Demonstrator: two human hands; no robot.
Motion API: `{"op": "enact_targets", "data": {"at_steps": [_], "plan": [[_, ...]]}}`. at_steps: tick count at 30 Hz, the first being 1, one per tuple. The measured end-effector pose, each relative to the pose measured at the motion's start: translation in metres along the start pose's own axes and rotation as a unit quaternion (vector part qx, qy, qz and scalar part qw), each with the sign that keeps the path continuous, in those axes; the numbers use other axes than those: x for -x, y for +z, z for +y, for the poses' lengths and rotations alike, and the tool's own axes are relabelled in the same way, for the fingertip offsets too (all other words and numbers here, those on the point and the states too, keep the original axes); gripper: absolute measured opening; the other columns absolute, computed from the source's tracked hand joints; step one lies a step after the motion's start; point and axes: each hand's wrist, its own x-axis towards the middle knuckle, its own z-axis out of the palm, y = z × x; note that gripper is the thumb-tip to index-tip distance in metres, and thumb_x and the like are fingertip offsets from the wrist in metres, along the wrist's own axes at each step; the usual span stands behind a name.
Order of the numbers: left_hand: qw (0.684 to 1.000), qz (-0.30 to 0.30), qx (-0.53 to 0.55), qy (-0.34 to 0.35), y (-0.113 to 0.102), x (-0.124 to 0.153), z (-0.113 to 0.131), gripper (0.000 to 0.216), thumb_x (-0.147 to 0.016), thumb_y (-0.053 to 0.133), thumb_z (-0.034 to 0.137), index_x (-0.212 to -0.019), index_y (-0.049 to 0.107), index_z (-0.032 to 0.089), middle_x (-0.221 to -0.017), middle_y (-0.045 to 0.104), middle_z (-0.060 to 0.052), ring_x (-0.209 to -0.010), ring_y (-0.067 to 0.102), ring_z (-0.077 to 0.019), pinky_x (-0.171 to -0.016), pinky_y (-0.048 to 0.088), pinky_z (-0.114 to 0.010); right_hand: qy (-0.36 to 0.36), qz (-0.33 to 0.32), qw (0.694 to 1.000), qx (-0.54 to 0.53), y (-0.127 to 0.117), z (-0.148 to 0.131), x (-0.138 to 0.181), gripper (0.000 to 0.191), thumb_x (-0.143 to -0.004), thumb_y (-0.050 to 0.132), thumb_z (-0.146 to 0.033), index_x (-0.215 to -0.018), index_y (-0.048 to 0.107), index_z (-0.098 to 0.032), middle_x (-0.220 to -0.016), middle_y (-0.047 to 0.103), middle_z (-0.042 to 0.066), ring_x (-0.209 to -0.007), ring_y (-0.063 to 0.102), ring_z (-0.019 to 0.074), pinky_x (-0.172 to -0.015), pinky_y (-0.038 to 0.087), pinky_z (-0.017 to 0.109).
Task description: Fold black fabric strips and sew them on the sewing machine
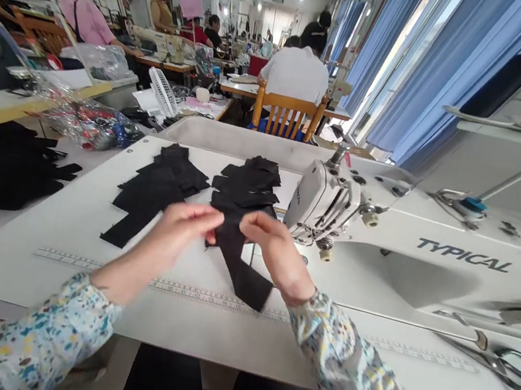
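Now the left hand (189,223) and right hand (276,248) pinch a black fabric strip (247,283) between them, its lower end over the printed ruler (187,292) on the table (24,278), near the white TYPICAL sewing machine (461,257).

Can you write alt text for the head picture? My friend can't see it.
A person's left hand and right hand pinch a bent black fabric strip over a white tabletop. Two piles of black fabric pieces lie left of a white sewing machine.
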Motion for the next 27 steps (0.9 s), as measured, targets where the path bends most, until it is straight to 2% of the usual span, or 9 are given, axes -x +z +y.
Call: {"op": "enact_targets", "data": {"at_steps": [2, 4, 6, 7, 10, 13, 15, 20, 27], "plan": [[0.996, 0.044, -0.009, 0.072, -0.014, 0.0, 0.036, 0.013, -0.087, 0.073, 0.031, -0.084, 0.075, 0.018, -0.083, 0.071, -0.001, -0.077, 0.066, -0.0147, -0.075, 0.055, -0.029, -0.073, 0.006, 0.997, 0.009, 0.009, -0.037, -0.013, 0.015, -0.093, 0.06, -0.027, -0.08, 0.059, -0.021, -0.076, 0.054, -0.002, -0.074, 0.05, 0.0147, -0.068, 0.04, 0.029], [0.956, 0.135, -0.109, 0.238, -0.022, 0.013, 0.065, 0.008, -0.091, 0.071, 0.027, -0.087, 0.075, 0.021, -0.088, 0.072, 0.001, -0.084, 0.066, -0.0147, -0.078, 0.054, -0.028, -0.163, -0.006, 0.986, 0.02, 0.012, -0.067, -0.011, 0.013, -0.096, 0.059, -0.026, -0.084, 0.06, -0.021, -0.078, 0.053, -0.002, -0.073, 0.049, 0.0134, -0.068, 0.039, 0.028], [0.913, 0.171, -0.19, 0.318, -0.022, 0.033, 0.074, 0.01, -0.094, 0.068, 0.022, -0.085, 0.072, 0.023, -0.093, 0.072, 0.002, -0.092, 0.068, -0.0161, -0.086, 0.053, -0.031, -0.204, -0.015, 0.977, 0.064, 0.011, -0.078, 0.001, 0.011, -0.098, 0.058, -0.025, -0.088, 0.061, -0.022, -0.084, 0.055, -0.002, -0.079, 0.052, 0.0137, -0.072, 0.04, 0.029], [0.911, 0.145, -0.201, 0.328, -0.019, 0.042, 0.068, 0.009, -0.094, 0.068, 0.021, -0.086, 0.071, 0.023, -0.097, 0.072, 0.001, -0.095, 0.068, -0.0168, -0.088, 0.053, -0.032, -0.206, -0.021, 0.974, 0.089, 0.009, -0.073, 0.009, 0.011, -0.099, 0.059, -0.025, -0.088, 0.061, -0.022, -0.087, 0.056, -0.001, -0.083, 0.053, 0.0144, -0.076, 0.041, 0.029], [0.94, 0.056, -0.2, 0.269, -0.001, 0.066, 0.018, 0.009, -0.098, 0.063, 0.021, -0.092, 0.069, 0.022, -0.102, 0.072, -0.001, -0.098, 0.069, -0.0166, -0.087, 0.054, -0.03, -0.165, -0.039, 0.971, 0.171, 0.0, -0.028, 0.036, 0.011, -0.097, 0.059, -0.018, -0.088, 0.062, -0.021, -0.093, 0.058, 0.0, -0.093, 0.056, 0.0164, -0.086, 0.042, 0.032], [0.967, 0.015, -0.197, 0.161, 0.023, 0.083, -0.042, 0.012, -0.1, 0.059, 0.025, -0.091, 0.067, 0.021, -0.103, 0.072, -0.003, -0.096, 0.069, -0.0167, -0.075, 0.054, -0.026, -0.099, -0.045, 0.969, 0.22, -0.009, 0.03, 0.063, 0.013, -0.097, 0.059, -0.015, -0.086, 0.062, -0.022, -0.094, 0.057, 0.001, -0.094, 0.054, 0.0175, -0.09, 0.042, 0.035], [0.969, -0.012, -0.206, 0.139, 0.037, 0.093, -0.065, 0.015, -0.101, 0.057, 0.025, -0.09, 0.067, 0.02, -0.103, 0.072, -0.004, -0.098, 0.069, -0.0183, -0.069, 0.053, -0.025, -0.071, -0.046, 0.965, 0.247, -0.014, 0.055, 0.08, 0.013, -0.096, 0.059, -0.014, -0.086, 0.062, -0.022, -0.095, 0.057, 0.001, -0.097, 0.053, 0.0188, -0.09, 0.042, 0.035], [0.94, -0.032, -0.268, 0.207, 0.052, 0.109, -0.073, 0.016, -0.1, 0.057, 0.019, -0.088, 0.067, 0.021, -0.1, 0.071, -0.005, -0.115, 0.065, -0.0237, -0.107, 0.049, -0.044, -0.058, -0.041, 0.954, 0.293, -0.021, 0.067, 0.111, 0.016, -0.096, 0.058, -0.01, -0.087, 0.062, -0.022, -0.094, 0.057, 0.002, -0.096, 0.051, 0.0202, -0.09, 0.043, 0.037], [0.928, -0.03, -0.311, 0.203, 0.059, 0.117, -0.07, 0.018, -0.101, 0.056, 0.015, -0.087, 0.067, 0.02, -0.107, 0.069, -0.006, -0.125, 0.058, -0.0258, -0.118, 0.037, -0.056, -0.058, -0.04, 0.941, 0.33, -0.024, 0.063, 0.119, 0.018, -0.098, 0.054, -0.009, -0.087, 0.062, -0.021, -0.093, 0.057, 0.004, -0.094, 0.05, 0.0213, -0.089, 0.044, 0.04]]}}
